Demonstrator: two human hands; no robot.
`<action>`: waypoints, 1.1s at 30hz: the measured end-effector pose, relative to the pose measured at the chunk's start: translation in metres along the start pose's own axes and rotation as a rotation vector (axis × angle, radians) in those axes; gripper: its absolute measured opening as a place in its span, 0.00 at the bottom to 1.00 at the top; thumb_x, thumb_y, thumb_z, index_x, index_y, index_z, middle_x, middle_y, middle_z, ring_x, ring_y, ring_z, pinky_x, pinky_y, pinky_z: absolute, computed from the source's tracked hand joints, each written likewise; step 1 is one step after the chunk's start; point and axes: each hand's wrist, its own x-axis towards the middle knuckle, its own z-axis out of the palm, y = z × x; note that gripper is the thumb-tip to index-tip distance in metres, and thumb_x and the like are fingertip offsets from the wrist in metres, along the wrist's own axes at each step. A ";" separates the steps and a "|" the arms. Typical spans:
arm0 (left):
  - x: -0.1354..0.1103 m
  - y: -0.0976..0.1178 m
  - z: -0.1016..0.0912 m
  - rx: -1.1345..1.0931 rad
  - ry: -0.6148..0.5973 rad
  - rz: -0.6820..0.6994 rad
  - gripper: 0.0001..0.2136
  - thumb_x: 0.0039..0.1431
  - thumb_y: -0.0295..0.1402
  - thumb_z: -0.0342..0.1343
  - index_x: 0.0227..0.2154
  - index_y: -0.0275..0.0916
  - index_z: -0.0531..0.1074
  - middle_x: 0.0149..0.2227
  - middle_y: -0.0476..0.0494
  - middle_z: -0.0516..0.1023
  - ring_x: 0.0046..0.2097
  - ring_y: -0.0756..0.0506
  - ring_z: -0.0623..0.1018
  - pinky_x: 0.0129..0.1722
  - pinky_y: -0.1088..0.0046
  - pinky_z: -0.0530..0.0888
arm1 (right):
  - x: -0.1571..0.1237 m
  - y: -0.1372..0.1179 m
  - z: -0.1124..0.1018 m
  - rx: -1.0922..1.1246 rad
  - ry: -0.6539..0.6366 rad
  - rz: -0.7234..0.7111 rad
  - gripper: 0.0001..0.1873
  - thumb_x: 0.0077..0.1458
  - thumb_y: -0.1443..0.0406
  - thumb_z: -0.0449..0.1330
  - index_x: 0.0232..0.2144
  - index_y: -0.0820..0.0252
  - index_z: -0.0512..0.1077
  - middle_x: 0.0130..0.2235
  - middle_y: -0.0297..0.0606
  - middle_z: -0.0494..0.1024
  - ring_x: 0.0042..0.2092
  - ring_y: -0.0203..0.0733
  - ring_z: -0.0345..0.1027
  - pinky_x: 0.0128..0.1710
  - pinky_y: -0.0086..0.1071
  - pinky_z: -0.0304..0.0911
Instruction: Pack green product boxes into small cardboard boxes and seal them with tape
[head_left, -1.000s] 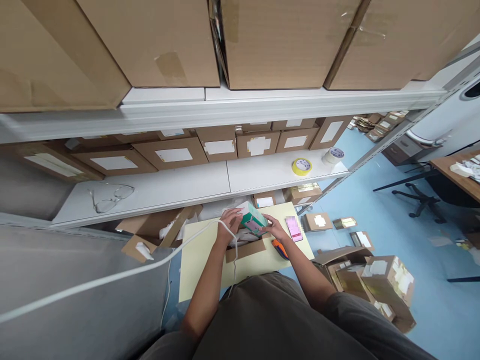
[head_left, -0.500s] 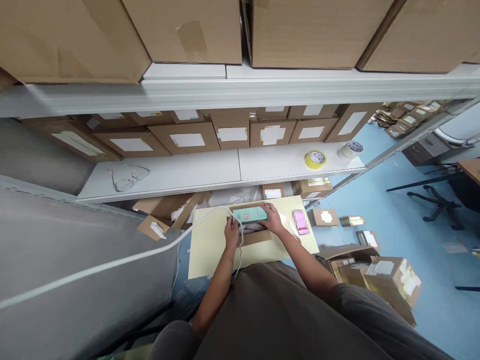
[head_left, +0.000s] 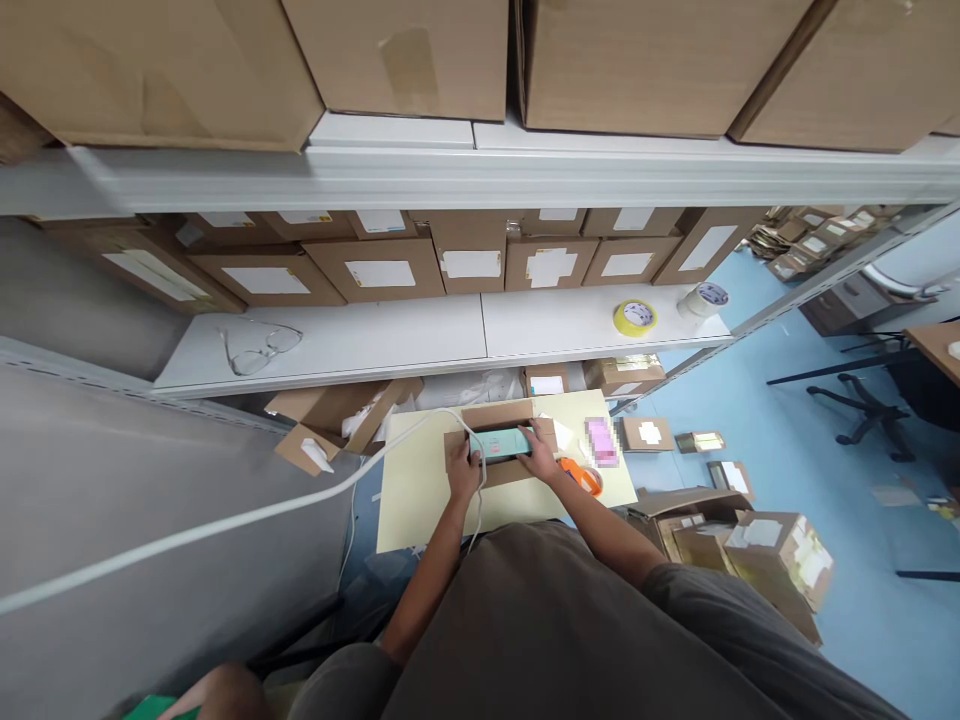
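A slim teal box with small red print lies low in an open cardboard carton whose flaps stand spread out. My left hand is closed at the left end of the teal box, by the carton's edge. At the other end, my right hand grips the box, fingers over its corner. Beneath the carton is a pale yellow tabletop. An orange tape dispenser rests just right of my right wrist, partly covered by the forearm. Past it lies a blurred pink item.
A white cable crosses from the left and hangs over the carton. Above the table runs a white shelf with glasses, yellow tape and labelled boxes. Cartons sit on the floor at right.
The teal box has gone down into the carton, and the carton's flaps now show around it. My right hand has shifted slightly left and lower, uncovering the orange tape dispenser.
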 end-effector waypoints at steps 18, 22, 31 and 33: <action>-0.011 -0.023 -0.007 0.347 -0.217 0.135 0.06 0.63 0.30 0.65 0.42 0.44 0.84 0.82 0.45 0.56 0.81 0.34 0.57 0.75 0.59 0.66 | -0.012 0.009 -0.035 -0.246 -0.022 0.229 0.53 0.52 0.64 0.72 0.77 0.51 0.60 0.81 0.48 0.51 0.81 0.59 0.47 0.77 0.51 0.54; -0.011 -0.039 -0.016 0.301 -0.161 0.080 0.07 0.66 0.30 0.61 0.41 0.44 0.83 0.83 0.53 0.51 0.80 0.38 0.59 0.73 0.64 0.69 | -0.015 0.007 -0.025 -0.296 -0.022 0.260 0.50 0.55 0.65 0.71 0.77 0.52 0.60 0.81 0.52 0.52 0.78 0.60 0.56 0.75 0.51 0.59; -0.011 -0.062 -0.037 0.255 -0.176 0.121 0.13 0.66 0.30 0.61 0.50 0.41 0.84 0.83 0.47 0.52 0.81 0.33 0.57 0.75 0.57 0.67 | -0.011 0.005 0.002 -0.337 0.044 0.177 0.45 0.60 0.62 0.69 0.76 0.53 0.62 0.78 0.51 0.59 0.79 0.57 0.55 0.77 0.52 0.56; -0.006 -0.058 -0.042 0.313 -0.191 0.144 0.22 0.61 0.32 0.67 0.59 0.42 0.82 0.83 0.42 0.51 0.81 0.28 0.55 0.76 0.51 0.65 | -0.009 0.001 0.008 -0.358 0.012 0.168 0.45 0.60 0.62 0.69 0.76 0.55 0.62 0.79 0.52 0.57 0.80 0.56 0.51 0.77 0.50 0.55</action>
